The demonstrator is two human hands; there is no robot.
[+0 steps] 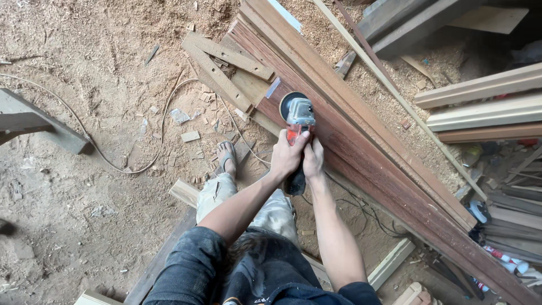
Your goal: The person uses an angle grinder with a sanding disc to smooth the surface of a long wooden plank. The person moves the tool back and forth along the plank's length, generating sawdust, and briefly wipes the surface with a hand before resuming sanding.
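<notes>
The long reddish-brown plank (372, 169) runs diagonally from the upper middle of the frame down to the lower right corner, lying over paler boards (226, 70) on the sawdust-covered floor (84, 141); you would do well to work along its length rather than across it. The angle grinder (297, 121), with its dark round disc near the plank's upper end just left of centre, sits flat on the reddish face; as I judge it, keeping that disc level and moving steadily would avoid gouging the surface. Your left hand (286, 155) is wrapped closed around the orange and black body of the tool, and your right hand (314, 160) is clamped on it just beside, the two touching, so the grip looks firm. The power cord (361, 212) trails below the plank at centre right; you would be wise to keep it behind the tool. Your sandalled foot (226, 155) stands close to the plank's edge, left of centre, so mind it.
</notes>
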